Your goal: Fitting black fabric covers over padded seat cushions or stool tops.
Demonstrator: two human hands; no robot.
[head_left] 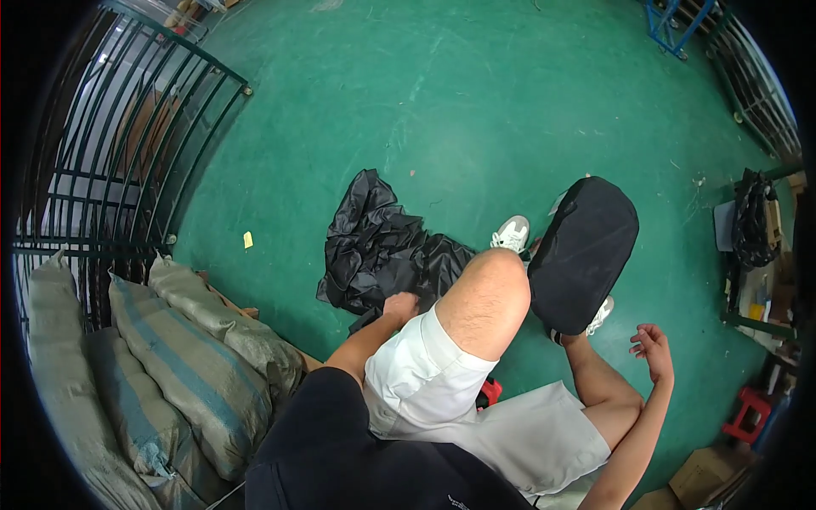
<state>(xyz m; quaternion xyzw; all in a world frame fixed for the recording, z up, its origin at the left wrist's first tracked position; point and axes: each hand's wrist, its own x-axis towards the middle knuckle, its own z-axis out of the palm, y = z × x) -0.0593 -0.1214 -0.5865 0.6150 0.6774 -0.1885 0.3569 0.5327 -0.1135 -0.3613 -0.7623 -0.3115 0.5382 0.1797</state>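
Observation:
A heap of crumpled, shiny black fabric [374,246] lies on the floor in front of my left leg. At its near edge is my left hand [402,306], with fingers closed on the fabric; part of the hand is blurred. Between my lower legs stands a long, rounded black cloth-covered bundle [585,255], whose contents I cannot make out. Off to its right, my right hand [653,350] hovers in the air, fingers loosely bent and apart, with nothing in it. It touches neither the bundle nor the fabric.
Stuffed woven sacks [183,374] crowd my left side, below a dark green metal cage [144,161]. A red plastic stool [748,415] and cardboard boxes [710,472] stand at the right, near a shelf with a black bag [755,223]. A yellow scrap [248,240] lies on the green floor.

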